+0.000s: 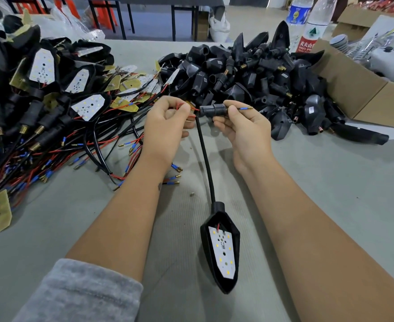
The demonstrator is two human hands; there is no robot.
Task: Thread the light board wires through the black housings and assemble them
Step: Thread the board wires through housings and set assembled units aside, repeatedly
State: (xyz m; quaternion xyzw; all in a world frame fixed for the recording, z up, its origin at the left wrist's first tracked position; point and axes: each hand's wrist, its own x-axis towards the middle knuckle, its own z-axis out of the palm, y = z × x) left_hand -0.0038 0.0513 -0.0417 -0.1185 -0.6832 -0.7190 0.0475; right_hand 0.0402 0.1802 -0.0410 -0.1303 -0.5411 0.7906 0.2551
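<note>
Head view: nearest us, the light board (pixel 223 252) sits in its black housing (pixel 221 249) on the table (pixel 330 205). Beyond it, our left hand (pixel 168 126) pinches red wires (pixel 186 108); our right hand (pixel 242 126) holds the black sleeve (pixel 213 110). A slack pinch could let them slip back out. Farther right, a cardboard box (pixel 363 89) holds bagged parts.

Red wire (pixel 184 107) partly concealed within left hand (pixel 168 122); bottles (pixel 312 22) cut off by top edge; finished pile (pixel 28 101) runs past left edge.
</note>
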